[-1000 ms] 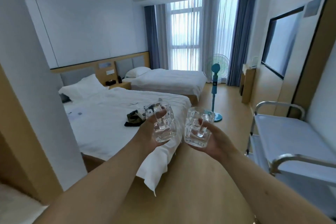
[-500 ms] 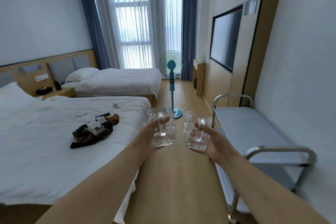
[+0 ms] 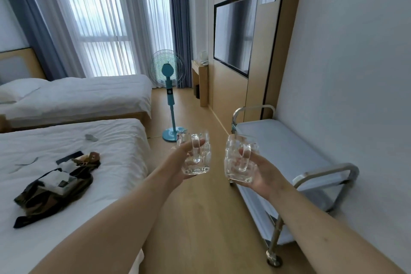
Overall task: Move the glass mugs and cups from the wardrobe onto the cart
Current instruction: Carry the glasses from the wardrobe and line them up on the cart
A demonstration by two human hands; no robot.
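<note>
The left hand (image 3: 180,160) grips one mug (image 3: 196,154) and the right hand (image 3: 261,173) another mug (image 3: 239,162), both above the floor beside the cart (image 3: 287,144); each should be lowered upright onto its top shelf, well inside the edge.

Evenly bright with soft daylight pouring through the sheer-curtained window (image 3: 97,26) at eleven o'clock, blown out to near white there, casting only faint shadows on the floor (image 3: 200,218), with slight overall softness, motion smear on the glass mugs (image 3: 195,155), and wide-angle bending toward the edges.
</note>
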